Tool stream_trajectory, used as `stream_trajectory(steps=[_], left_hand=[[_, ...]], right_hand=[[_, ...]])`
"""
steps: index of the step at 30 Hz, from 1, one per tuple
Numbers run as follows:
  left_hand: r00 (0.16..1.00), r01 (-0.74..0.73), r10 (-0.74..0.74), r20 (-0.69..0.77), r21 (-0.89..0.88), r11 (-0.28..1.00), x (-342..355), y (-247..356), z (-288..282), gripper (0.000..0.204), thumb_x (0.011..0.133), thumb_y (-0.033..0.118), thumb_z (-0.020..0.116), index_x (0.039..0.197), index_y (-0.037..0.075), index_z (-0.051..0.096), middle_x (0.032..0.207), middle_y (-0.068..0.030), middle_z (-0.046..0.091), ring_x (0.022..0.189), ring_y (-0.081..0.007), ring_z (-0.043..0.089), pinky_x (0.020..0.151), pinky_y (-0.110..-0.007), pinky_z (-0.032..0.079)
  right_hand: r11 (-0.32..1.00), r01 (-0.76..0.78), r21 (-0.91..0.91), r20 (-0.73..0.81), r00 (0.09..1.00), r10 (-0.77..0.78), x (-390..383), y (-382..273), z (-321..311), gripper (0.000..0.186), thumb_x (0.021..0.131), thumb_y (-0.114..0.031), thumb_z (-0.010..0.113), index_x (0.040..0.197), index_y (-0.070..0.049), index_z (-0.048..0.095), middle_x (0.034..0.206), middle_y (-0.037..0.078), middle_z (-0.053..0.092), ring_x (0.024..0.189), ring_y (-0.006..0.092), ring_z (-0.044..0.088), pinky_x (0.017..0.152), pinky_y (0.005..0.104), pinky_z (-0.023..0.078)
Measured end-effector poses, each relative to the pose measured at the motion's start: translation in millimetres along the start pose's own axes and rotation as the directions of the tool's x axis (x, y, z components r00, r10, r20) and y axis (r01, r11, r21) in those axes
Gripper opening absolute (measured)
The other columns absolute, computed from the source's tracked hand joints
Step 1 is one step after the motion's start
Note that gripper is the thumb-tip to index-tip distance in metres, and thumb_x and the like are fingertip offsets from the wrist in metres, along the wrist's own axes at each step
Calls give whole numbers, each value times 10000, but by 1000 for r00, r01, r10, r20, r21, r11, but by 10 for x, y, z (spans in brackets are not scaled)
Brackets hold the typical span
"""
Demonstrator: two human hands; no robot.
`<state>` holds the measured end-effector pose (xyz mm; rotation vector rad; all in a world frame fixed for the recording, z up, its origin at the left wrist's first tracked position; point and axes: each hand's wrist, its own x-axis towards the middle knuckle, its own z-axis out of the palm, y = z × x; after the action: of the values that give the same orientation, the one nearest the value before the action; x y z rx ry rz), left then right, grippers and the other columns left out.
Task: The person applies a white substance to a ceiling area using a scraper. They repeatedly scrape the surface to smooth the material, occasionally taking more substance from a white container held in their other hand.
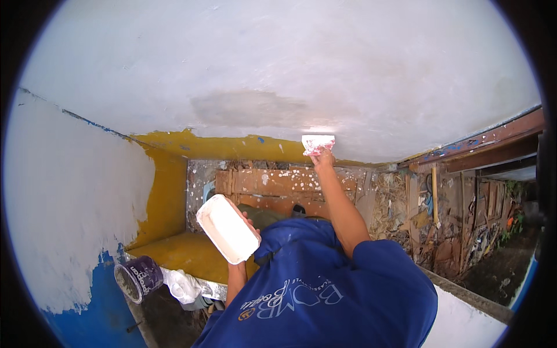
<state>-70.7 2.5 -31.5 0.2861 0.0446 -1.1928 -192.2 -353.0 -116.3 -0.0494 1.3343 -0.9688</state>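
Note:
My right hand [323,158] is closed around a wide putty knife [318,143] smeared with white and reddish pink. The blade lies against the lower part of the white-coated wall [348,69], just above a band of old yellow paint [226,148]. A damp-looking grey patch [249,109] shows on the wall to the left of the knife. In front of my body on the left, my left hand [249,220] grips a white rectangular tub [227,229] from its side and underneath. The tub is tilted and looks bright white inside; how much filler it holds I cannot tell.
On the left, a dark purple bucket [149,272] and a crumpled white plastic bag [182,286] stand by a yellow ledge [185,250]. Paint-spattered boards [272,181] lie below the wall. Debris and a wooden stick [435,197] are on the right, under a reddish-brown beam [484,145].

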Motion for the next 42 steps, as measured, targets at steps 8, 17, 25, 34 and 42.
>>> stream_trajectory(steps=[8, 17, 25, 34, 42], left_hand=[[998, 17, -16, 53, -23, 1000, 110, -18, 168, 625, 869, 477, 464, 1352, 99, 341, 1284, -130, 467, 1150, -303, 462, 955, -586, 344], [999, 49, -47, 26, -112, 992, 109, -39, 104, 655, 859, 492, 475, 1344, 71, 345, 1266, -153, 474, 1139, -321, 467, 952, -591, 350], [1000, -11, 12, 24, -71, 997, 6, 7, 26, 603, 868, 488, 458, 1344, 129, 364, 1298, -133, 451, 1140, -314, 467, 924, -598, 370], [999, 35, -33, 13, -116, 993, 81, -45, 96, 619, 859, 506, 460, 1347, 138, 361, 1288, -145, 459, 1145, -309, 466, 925, -605, 357], [999, 40, -39, 20, -69, 997, 38, -12, -38, 602, 861, 496, 465, 1347, 155, 363, 1299, -122, 453, 1150, -313, 459, 952, -597, 338]], right_hand=[[996, 87, 26, 78, 993, -89, -538, -289, 319, 218, 875, -53, 494, 1084, 9, 497, 1041, 105, 542, 919, 251, 561, 813, 393, 511], [994, -18, 104, 216, 976, -5, -514, -6, 148, 277, 860, -27, 466, 1137, -34, 465, 1042, 94, 547, 964, 260, 564, 833, 436, 507], [995, 17, 99, 158, 987, -32, -720, -187, 428, 273, 865, -35, 482, 1136, -10, 459, 1056, 103, 530, 950, 249, 544, 843, 435, 483], [991, -14, 135, 61, 998, 6, -114, 7, -14, 266, 856, -23, 500, 1121, 0, 488, 1077, 96, 541, 940, 239, 573, 840, 421, 510], [982, 77, 174, 277, 953, -124, -536, -235, 69, 269, 845, -19, 500, 1113, -7, 479, 1033, 96, 550, 938, 240, 565, 794, 439, 509]])
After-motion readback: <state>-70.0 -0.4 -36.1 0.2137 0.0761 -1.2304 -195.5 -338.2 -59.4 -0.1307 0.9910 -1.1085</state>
